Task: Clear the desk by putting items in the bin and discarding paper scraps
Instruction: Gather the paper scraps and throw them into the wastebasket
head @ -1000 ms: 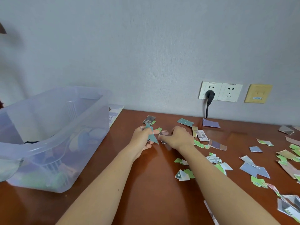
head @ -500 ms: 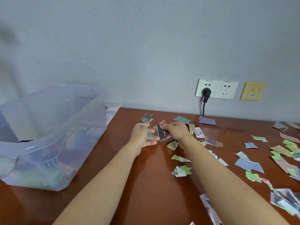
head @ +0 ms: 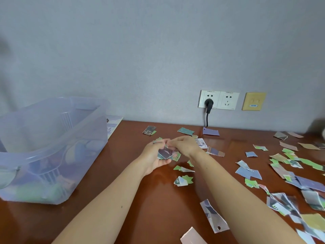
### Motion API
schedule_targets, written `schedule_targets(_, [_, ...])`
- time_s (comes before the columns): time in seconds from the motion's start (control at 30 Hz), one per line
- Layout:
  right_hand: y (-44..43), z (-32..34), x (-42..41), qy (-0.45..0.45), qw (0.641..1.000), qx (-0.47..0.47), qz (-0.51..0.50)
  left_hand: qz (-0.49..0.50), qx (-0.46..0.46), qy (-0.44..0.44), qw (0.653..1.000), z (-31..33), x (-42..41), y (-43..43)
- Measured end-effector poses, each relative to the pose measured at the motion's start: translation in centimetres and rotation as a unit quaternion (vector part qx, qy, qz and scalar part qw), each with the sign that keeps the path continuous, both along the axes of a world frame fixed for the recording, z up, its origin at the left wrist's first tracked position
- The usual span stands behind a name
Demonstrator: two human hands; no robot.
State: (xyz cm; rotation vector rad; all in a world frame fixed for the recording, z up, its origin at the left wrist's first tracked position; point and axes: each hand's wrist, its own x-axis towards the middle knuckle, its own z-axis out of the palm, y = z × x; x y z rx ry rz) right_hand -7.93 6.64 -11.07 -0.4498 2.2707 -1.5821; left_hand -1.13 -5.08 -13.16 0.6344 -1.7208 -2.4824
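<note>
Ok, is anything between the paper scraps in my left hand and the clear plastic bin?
Nothing visible: only bare brown wooden desk lies between the left hand, gripping torn paper scraps, and the open-topped clear plastic bin.

Home or office room, wooden desk (head: pixel 158 217), wall sockets (head: pixel 219 100)

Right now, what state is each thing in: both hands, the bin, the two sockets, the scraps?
Left hand: grips held scraps.
Right hand: pinches the same held scraps.
Bin: upright, no lid, items inside.
Left socket: plug inserted.
Right socket: nothing plugged in.
Loose scraps: scattered on the desk.
</note>
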Motion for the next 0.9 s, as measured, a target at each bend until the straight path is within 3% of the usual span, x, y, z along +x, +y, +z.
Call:
schedule_targets(0.1, [0.9,-1.4,-1.3,0.080,0.992,0.090,-0.036,0.012,-0.101,0.012,0.995,-0.4,-0.1,0.1])
schedule_targets(0.2, [1.5,-3.0,-1.9,0.104,0.965,0.238,-0.030,0.023,-0.103,0.020,0.994,-0.6,0.1,0.4])
schedule_targets(0.3, [1.4,-3.4,-1.7,0.103,0.950,0.294,-0.026,0.035,-0.124,0.004,0.992,-0.5,-0.2,0.6])
schedule_targets(0.9, [1.0,-2.4,-1.9,0.044,0.965,0.259,-0.002,0.040,-0.123,-0.001,0.992,-1.0,-0.8,0.5])
